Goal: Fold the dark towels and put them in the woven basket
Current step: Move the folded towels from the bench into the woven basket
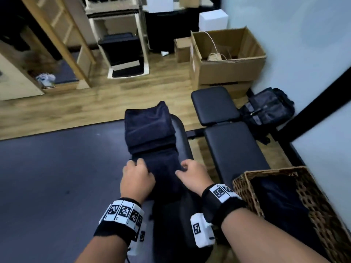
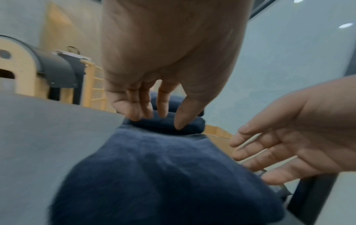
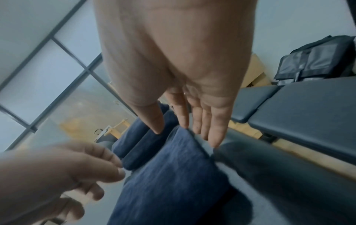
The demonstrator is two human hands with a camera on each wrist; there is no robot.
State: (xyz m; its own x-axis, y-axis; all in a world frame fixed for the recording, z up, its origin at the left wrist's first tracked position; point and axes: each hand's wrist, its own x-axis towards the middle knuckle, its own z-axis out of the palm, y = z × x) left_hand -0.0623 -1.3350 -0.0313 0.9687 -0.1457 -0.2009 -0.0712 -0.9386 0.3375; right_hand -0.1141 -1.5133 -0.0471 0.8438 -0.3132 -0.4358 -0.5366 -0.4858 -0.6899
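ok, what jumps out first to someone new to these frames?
The left hand and right hand touch the far end of a dark towel spread on a black padded bench at centre. Just beyond sits a stack of folded towels; the woven basket, dark cloth inside, stands at lower right.

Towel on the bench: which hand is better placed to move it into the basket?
Probably right: the right hand touches the towel edge on the side nearest the woven basket; the left hand is on the far edge.

Even, soft indoor light — wide-angle bending at edges, motion blur in wrist views.
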